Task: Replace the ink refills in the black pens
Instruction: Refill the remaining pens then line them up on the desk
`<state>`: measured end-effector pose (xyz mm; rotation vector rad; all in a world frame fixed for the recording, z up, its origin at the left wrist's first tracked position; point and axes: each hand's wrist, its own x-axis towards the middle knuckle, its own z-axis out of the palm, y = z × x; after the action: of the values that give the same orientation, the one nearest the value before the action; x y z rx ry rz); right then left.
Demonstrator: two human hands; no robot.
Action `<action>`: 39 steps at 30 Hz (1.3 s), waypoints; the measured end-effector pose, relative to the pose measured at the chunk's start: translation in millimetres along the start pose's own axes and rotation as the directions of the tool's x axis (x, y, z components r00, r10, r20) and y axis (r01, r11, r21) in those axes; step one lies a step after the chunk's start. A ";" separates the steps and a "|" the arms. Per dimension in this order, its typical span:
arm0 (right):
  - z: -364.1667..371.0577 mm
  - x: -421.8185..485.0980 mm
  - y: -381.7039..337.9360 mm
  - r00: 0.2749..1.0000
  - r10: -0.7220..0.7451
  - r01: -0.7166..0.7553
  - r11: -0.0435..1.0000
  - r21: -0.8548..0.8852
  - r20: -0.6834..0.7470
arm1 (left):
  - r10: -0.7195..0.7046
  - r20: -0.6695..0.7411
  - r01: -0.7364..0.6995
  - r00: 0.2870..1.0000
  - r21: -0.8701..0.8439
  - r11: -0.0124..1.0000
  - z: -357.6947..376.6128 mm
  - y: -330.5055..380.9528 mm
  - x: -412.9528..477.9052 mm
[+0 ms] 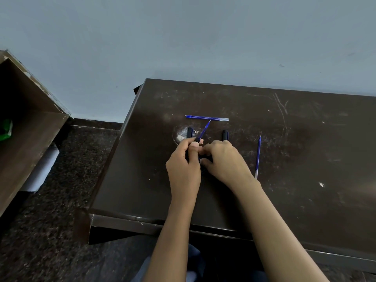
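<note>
Black pen parts were counted as three. One, the held barrel (196, 140), was gripped in the left hand (184, 161). Two more lay on the table (309, 159) just beyond the knuckles: the left black piece (189, 132) and the right black piece (225, 134). Both were partly hidden by the hands, so whole pens could not be told from loose parts.

Blue refills were counted as four, as far as could be seen. The inserted refill (204, 130) stood out of the held barrel, tilted up and to the right, thin and blue with a pale tip. Farther back, the far refills (206, 118) lay crosswise, seemingly two side by side and touching, with clear ends on the right. The lone refill (258, 157) lay lengthwise, well apart to the right of the right hand (223, 159).

The left hand was closed round the held barrel, with the thumb pressed up along it. The right hand's fingers were curled tightly and brought against the left thumb. Something small and dark showed between them, but whether it was pinched could not be told.

A pale worn patch (181, 135) was seen on the scratched dark tabletop, under the left black piece.
</note>
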<state>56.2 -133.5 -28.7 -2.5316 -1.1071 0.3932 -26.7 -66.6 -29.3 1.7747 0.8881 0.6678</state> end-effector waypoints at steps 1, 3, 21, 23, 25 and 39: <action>0.9 0.5 -0.8 1.000 0.008 -0.008 1.000 0.011 -0.010 | 0.000 0.000 0.000 1.000 0.004 1.000 -0.5 0.5 -0.2; 2.9 2.1 -0.6 0.999 0.031 -0.030 0.999 0.039 -0.024 | 0.002 0.003 -0.002 1.000 0.014 1.000 -1.2 1.1 -0.4; -14.0 14.8 6.3 0.863 0.490 0.073 0.122 0.990 -0.124 | -0.009 0.034 0.008 0.999 0.024 1.000 -1.1 1.3 -2.3; -17.3 15.0 5.9 0.862 0.495 0.118 0.016 0.993 -0.111 | -0.013 0.029 0.013 0.999 0.009 1.000 -0.7 1.0 -2.5; -19.6 14.9 5.5 0.858 0.503 0.139 -0.045 0.989 -0.098 | -0.006 0.026 0.006 1.000 0.014 1.000 -0.3 0.0 -2.5; -18.6 14.9 4.4 0.923 0.338 0.096 0.261 0.961 -0.184 | 0.001 0.078 -0.005 0.997 0.044 0.999 -1.9 -1.6 -2.3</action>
<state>76.1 -128.9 -15.4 -1.4101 -0.2583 0.4304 -29.8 -67.1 -30.3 1.8296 0.8530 0.5806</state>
